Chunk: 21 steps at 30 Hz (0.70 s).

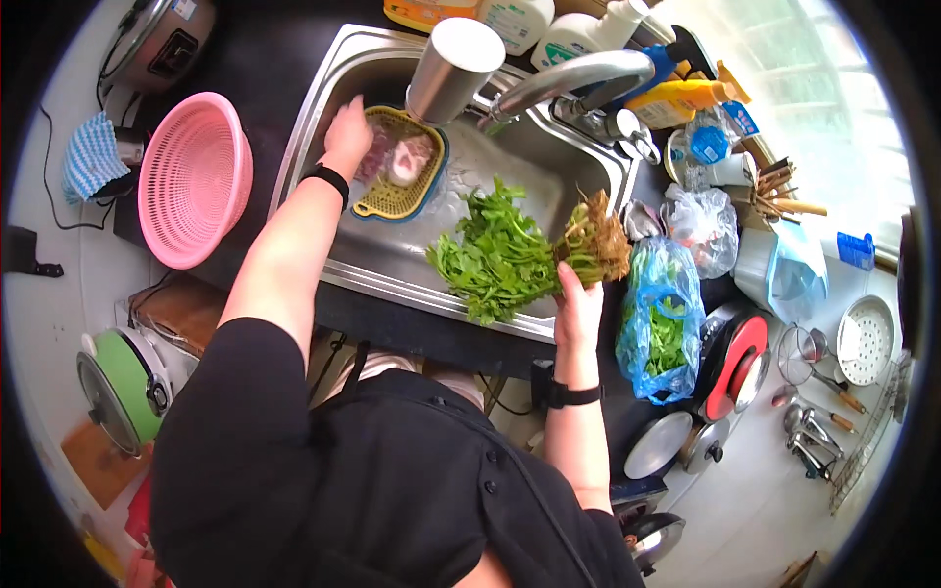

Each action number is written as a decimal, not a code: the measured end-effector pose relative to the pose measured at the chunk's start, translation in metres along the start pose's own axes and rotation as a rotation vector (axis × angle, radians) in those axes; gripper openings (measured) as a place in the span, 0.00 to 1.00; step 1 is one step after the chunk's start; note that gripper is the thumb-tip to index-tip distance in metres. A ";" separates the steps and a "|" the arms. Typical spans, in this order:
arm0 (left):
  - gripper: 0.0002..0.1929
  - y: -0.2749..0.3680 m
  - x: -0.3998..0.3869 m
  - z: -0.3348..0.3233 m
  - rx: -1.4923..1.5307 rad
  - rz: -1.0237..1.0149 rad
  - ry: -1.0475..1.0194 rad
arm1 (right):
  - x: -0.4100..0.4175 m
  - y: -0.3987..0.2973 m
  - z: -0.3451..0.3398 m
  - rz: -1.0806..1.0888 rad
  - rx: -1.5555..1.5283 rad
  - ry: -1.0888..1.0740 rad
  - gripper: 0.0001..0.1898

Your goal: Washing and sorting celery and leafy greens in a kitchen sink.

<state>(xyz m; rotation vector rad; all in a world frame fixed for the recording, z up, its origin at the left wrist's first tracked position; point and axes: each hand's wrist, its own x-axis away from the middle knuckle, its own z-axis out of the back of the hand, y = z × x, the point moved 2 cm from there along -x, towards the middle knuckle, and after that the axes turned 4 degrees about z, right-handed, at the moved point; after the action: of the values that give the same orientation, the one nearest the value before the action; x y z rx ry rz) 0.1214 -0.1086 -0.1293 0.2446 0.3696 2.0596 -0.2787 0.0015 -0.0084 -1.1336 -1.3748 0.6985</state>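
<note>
My right hand (578, 305) grips a bunch of leafy green herbs, likely Chinese celery or parsley (507, 257), by its stems close to the brown roots (609, 239). The bunch lies sideways over the front right of the stainless steel sink (529, 158). Inside the sink at left, my left hand (348, 134) is at the side of a yellow draining basket (390, 208) with a blue outer rim. Its fingers are blurred, and I cannot tell whether they grip the basket. Pieces of raw meat with bone (409, 160) lie in the basket.
A steel cylinder (452, 70) and a curved faucet (573, 77) overhang the sink's back. Left of it stands a pink colander (195, 180). On the right sits a blue plastic bag of greens (665, 338) near a clear bag (702, 228). Cleaning bottles (514, 22) line the back.
</note>
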 end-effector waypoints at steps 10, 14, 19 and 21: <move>0.20 0.184 0.117 0.080 0.754 -0.597 -0.666 | -0.032 -0.016 -0.032 -0.135 -0.151 -0.247 0.22; 0.34 0.183 0.120 0.045 1.034 -0.377 -1.105 | -0.043 -0.015 -0.032 -0.159 -0.278 -0.357 0.20; 0.33 0.183 0.131 0.030 0.994 -0.359 -1.214 | -0.056 -0.002 -0.035 -0.123 -0.320 -0.406 0.20; 0.32 0.183 0.137 0.018 1.088 -0.217 -1.214 | -0.061 0.003 -0.034 -0.081 -0.144 -0.266 0.20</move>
<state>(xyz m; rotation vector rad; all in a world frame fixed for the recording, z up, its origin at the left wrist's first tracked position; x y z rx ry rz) -0.0883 -0.0708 -0.0437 1.8609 0.6367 0.9922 -0.2530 -0.0605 -0.0295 -1.1192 -1.7095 0.7193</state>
